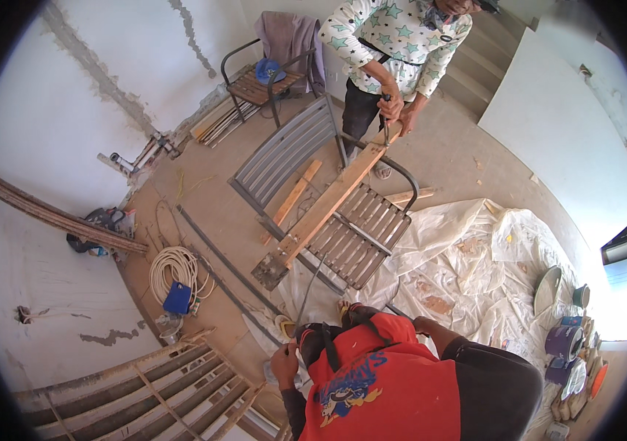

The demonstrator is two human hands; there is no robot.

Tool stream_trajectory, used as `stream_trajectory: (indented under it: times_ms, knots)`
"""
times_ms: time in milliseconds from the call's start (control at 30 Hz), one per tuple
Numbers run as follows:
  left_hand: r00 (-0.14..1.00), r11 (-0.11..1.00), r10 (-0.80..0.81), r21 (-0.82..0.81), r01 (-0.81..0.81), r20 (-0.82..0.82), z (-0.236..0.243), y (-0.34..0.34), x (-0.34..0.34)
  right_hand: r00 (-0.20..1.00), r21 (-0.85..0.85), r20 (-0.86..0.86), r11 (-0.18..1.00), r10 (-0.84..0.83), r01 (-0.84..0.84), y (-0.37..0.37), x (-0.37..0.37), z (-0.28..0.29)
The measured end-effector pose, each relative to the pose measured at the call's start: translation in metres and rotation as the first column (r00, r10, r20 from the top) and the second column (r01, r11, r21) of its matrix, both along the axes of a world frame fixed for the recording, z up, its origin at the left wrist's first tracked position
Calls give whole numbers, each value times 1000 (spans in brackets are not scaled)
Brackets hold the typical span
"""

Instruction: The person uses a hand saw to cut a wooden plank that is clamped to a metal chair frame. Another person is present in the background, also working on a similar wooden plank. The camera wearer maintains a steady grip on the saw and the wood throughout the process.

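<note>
My left hand (284, 364) is at the lower middle, fingers curled closed beside my knee. The lower end of a thin dark rod or cable (307, 294) comes close to it; whether it is gripped cannot be made out. My right hand (423, 324) rests low by the hem of my red shirt (401, 375), its fingers mostly hidden. Ahead of me, a long wooden plank (343, 188) lies slantwise across a slatted metal chair (361, 239). A rough grey block or plate (270, 271) sits at its near end. A co-worker's hands (394, 110) hold the plank's far end and a black-handled tool (384, 117).
Crumpled plastic sheeting (475, 257) covers floor at the right, with paint buckets (564, 342) beyond. A coiled cream hose or cable (174, 272) and a long dark bar (218, 261) lie left. A slatted wooden frame (152, 389) stands lower left. Another chair (265, 81) is by the wall, stairs (478, 55) behind.
</note>
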State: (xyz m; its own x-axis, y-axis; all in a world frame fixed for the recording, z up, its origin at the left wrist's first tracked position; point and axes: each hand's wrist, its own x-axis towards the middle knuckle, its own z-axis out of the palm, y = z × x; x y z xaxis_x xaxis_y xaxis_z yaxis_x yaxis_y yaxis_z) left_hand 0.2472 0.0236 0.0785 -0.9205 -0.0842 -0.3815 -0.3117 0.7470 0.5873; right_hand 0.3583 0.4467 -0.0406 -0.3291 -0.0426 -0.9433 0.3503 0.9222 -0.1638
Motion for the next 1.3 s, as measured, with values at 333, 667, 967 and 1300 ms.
stream_trajectory:
  times_ms: [333,667,967,1300]
  knots:
    - [999,1000,-19,-15,20,51,11,9,0,985,29,100,990,-139,137,-9,-1,14]
    - [999,998,-53,-36,53,3,0,7,0,986,-17,-60,988,-155,154,1,9,-25]
    - [999,999,-16,-40,18,45,7,10,5,865,50,32,865,-500,499,-14,-15,34]
    - [999,996,-1,-87,5,38,2,2,5,942,39,74,945,-327,325,-3,7,-15]
